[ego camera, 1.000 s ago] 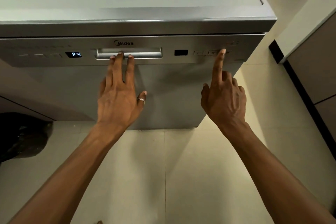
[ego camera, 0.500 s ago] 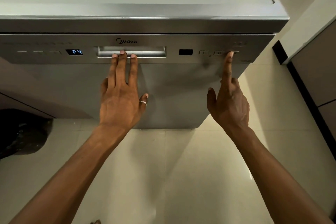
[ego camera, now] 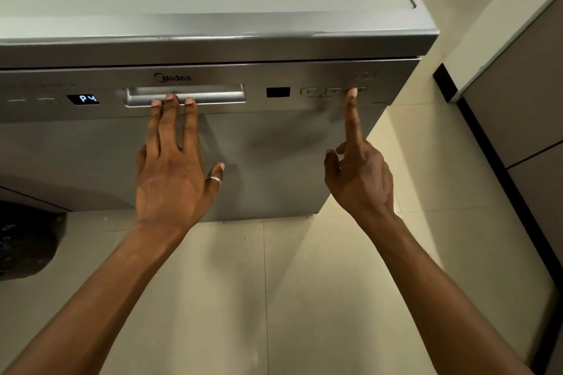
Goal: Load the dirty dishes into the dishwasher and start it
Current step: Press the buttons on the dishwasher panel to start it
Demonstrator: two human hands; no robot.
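A dark bag (ego camera: 26,243) sits on the floor at far left, beside the closed dishwasher (ego camera: 274,161), whose display (ego camera: 87,99) reads P4. The left hand (ego camera: 173,173) lies flat on the door, its straight, slightly spread fingers tipping the lower lip of the handle (ego camera: 213,94). The right hand (ego camera: 361,183) holds nothing, its straight index finger on the rightmost button (ego camera: 362,89), and open tiled floor (ego camera: 426,161) separates the dishwasher's right edge from the cabinet (ego camera: 524,106).

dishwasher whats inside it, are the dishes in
Cannot tell: the dishwasher door is shut and hides the inside. Outside, the display reads P4, the left hand touches the handle, the right hand a button.
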